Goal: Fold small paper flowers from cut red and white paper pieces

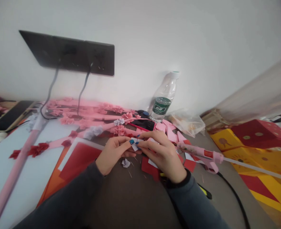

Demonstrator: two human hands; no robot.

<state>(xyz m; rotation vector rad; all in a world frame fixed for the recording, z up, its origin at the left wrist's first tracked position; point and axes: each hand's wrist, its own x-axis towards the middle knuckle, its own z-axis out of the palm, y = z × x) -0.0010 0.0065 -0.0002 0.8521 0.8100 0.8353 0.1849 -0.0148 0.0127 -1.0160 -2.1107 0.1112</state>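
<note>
A small piece of white paper (135, 147) is pinched between the fingertips of both hands, low over the table. My left hand (115, 149) grips its left side, thumb on top. From the right, my right hand (163, 152) closes thumb and fingers on the same piece. Part of the paper is hidden by the fingers. Just below my left hand lies a small white paper flower (126, 163). Beneath and beside my right hand are red paper pieces (150, 168). To the right rests a pink glue gun (200, 154) with a long white glue stick in its back.
A water bottle (163, 98) stands by the wall, near a phone (144, 124) and pink paper scraps (170, 130). Pink branches with paper flowers (83, 122) spread leftward. Red sheets (80, 160) lie left, yellow and red boxes (262, 156) right. A cutter (205, 191) lies near my right sleeve.
</note>
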